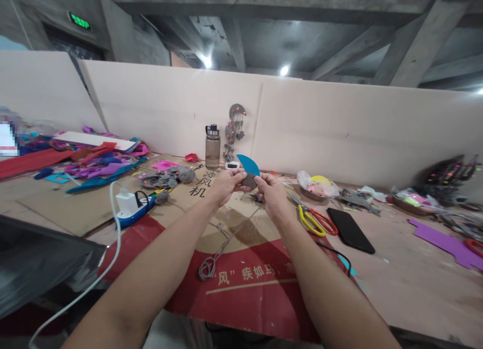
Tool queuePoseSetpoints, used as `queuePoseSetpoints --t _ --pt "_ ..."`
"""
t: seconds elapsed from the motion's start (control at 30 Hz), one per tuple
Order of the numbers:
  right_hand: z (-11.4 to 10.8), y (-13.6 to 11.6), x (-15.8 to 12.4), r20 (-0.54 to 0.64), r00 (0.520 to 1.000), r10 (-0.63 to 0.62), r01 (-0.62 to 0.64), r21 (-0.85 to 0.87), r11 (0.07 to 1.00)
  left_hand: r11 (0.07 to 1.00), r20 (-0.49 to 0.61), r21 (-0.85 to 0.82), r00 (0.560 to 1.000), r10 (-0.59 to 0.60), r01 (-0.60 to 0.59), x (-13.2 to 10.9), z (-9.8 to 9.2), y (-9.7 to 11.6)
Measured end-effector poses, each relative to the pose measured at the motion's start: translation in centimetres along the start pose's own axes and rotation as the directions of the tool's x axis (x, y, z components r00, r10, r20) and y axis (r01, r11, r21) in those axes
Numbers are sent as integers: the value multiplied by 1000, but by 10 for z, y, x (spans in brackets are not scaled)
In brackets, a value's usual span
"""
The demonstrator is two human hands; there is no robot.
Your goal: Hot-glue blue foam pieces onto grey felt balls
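Above the cardboard, both my hands pinch a small piece of felt [249,166], blue on its upper part with a grey part below. My left hand [229,184] grips its left edge, fingers closed. On the opposite edge, my right hand [269,189] holds it between thumb and fingers. Grey yarn [222,246] trails beneath the hands and ends in a loose coil on the red print. Scissors with yellow and red handles [313,218] lie right of my right hand. Behind the felt, a grey moon-shaped hanging ornament [236,122] with pink dots is against the white board.
A water bottle [213,147] stands at the back. Colourful felt scraps [101,163] pile up left, near a blue power strip [136,210] with a white cable. A black phone [350,230], a plastic-lined bowl [317,185] and purple felt [445,242] lie right.
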State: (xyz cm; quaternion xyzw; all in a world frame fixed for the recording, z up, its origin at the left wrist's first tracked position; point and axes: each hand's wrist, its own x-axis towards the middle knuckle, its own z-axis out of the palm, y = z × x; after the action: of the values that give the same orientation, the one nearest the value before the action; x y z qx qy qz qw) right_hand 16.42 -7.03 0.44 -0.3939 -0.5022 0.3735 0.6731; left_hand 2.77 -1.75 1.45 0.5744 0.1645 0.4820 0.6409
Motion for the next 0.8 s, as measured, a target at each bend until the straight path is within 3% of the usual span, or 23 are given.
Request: queuePoseSetpoints --t 0.13,0.23,0.4,0.5,0.6,0.7,0.73,0.8 --pt "-1 -7 -1 86 996 23 -27 49 998 994 56 -74 996 -76 80 -1 -1 4" --pt "-4 0 1 85 996 11 -10 -11 1000 994 38 -61 995 -89 91 0 -3 -1" --pt "-8 17 4 -62 996 61 -73 -214 974 985 -186 170 982 7 25 8 -11 -21" --pt "-6 21 1 -48 995 92 -102 -300 948 970 -302 243 949 94 -19 13 -22 -25" --pt "1 22 -3 108 990 87 -24 -486 873 979 -390 198 912 127 -51 18 -34 -23" --pt "8 24 -8 334 936 109 148 -655 741 993 -446 80 888 112 -85 21 -44 -22" --pt "8 25 -9 348 932 100 181 -688 703 995 -460 35 882 103 -98 21 -46 -21" --pt "7 24 -8 237 971 28 162 -742 651 991 -475 -57 877 80 -122 22 -49 -20"
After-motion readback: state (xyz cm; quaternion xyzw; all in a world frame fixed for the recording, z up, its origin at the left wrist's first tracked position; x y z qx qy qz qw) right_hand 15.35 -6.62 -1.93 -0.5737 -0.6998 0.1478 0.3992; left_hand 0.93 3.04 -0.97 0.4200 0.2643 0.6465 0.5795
